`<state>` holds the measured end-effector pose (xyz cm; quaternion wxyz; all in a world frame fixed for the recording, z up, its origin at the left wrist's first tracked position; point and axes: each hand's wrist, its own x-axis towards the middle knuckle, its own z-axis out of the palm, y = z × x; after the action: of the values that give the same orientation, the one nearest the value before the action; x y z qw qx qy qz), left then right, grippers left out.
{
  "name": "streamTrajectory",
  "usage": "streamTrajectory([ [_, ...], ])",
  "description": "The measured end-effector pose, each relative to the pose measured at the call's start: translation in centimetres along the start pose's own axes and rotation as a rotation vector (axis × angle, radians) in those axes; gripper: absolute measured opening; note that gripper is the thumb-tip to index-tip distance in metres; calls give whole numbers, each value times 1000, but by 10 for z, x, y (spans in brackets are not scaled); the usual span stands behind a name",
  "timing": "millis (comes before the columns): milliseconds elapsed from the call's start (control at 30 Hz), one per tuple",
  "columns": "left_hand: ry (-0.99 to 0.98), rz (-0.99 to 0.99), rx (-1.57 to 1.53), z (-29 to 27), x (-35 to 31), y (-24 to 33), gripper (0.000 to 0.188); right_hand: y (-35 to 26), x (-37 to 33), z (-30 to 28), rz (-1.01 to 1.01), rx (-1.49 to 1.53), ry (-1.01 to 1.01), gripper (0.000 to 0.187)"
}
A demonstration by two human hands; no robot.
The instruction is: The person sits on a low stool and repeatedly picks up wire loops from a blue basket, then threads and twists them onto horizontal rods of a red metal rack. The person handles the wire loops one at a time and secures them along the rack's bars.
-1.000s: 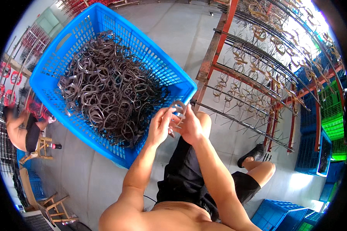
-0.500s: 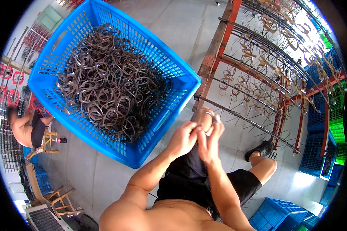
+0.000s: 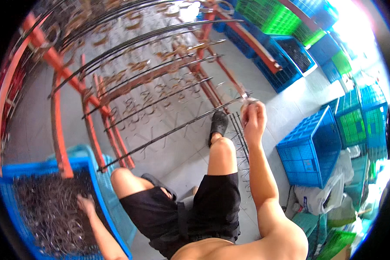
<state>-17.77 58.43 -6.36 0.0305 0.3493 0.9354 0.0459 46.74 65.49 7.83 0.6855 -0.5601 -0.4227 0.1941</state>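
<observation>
My left hand (image 3: 86, 203) reaches down to the blue crate (image 3: 110, 216) at the lower left. It is over the heap of dark, shiny ring-shaped pieces (image 3: 52, 212); its fingers are small and blurred, so their grip is unclear. My right hand (image 3: 253, 121) is raised at the right end of a hooked rod (image 3: 173, 132) on the rack. Its fingers are curled closed around something small and greyish at the fingertips, too blurred to name.
A red-framed rack (image 3: 86, 108) with several dark hooked rods stands ahead, brownish ring pieces hanging from it. Blue crates (image 3: 307, 147) and green crates (image 3: 264, 17) stand to the right, beside white plastic bags (image 3: 323, 195). My foot in a dark clog (image 3: 219, 123) rests near the rods.
My view has swung right, so the crate now shows at lower left. My hands, together before, are apart: the left has gone to the crate, the right out to the rod's end.
</observation>
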Motion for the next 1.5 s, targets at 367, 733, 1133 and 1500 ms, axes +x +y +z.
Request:
streamTrajectory([
  [367, -364, 290, -580, 69, 16, -85, 40, 123, 68, -46, 462, 333, 270, 14],
  [733, -298, -163, -710, 55, 35, -75, 32, 125, 66, -29, 392, 297, 194, 14],
  [1133, -1, 200, -871, -106, -46, 12, 31, 120, 40, -22, 282, 117, 126, 17],
  [1500, -22, 381, -822, -168, -126, 99, 31, 116, 45, -27, 284, 77, 107, 19],
])
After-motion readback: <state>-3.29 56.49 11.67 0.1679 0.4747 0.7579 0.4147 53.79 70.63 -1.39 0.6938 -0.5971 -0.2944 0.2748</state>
